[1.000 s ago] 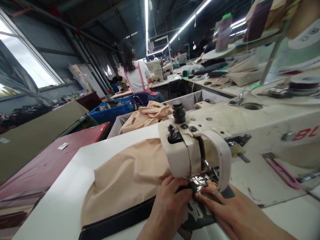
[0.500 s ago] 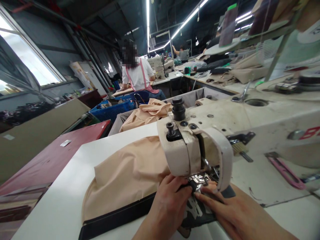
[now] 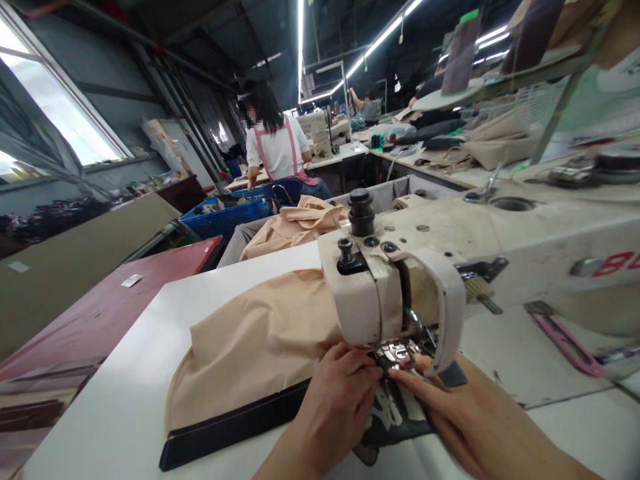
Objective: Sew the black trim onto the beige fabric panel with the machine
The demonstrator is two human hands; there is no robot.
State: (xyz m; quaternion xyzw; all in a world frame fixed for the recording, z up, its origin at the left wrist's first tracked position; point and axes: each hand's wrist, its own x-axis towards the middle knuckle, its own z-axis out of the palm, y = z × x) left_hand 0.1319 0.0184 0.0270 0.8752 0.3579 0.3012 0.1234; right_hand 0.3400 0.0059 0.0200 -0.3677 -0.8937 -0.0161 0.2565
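Observation:
A beige fabric piece (image 3: 265,333) with a black band (image 3: 240,420) along its near edge lies at the left of the sewing machine (image 3: 380,280). Its right end runs up to the metal presser foot (image 3: 395,352). My left hand (image 3: 343,393) is closed on the black-banded edge, fingertips bent just left of the foot. From the right, my right hand (image 3: 465,400) reaches under the white curved guard (image 3: 450,313). Its index finger is stretched out, the tip touching the work in front of the foot. Its other fingers are partly hidden by the guard.
A pink slotted tool (image 3: 570,343) lies on the machine bed at right. Beyond the white table (image 3: 120,373) are heaped beige fabric (image 3: 295,227) and a blue basket (image 3: 225,217). A red-topped surface (image 3: 150,287) stands left. A co-worker (image 3: 277,147) sits ahead; thread cones (image 3: 460,53) stand upper right.
The camera view has shifted slightly. Both hands stay by the presser foot, and the fabric has barely moved. The co-worker ahead has turned their head to the left.

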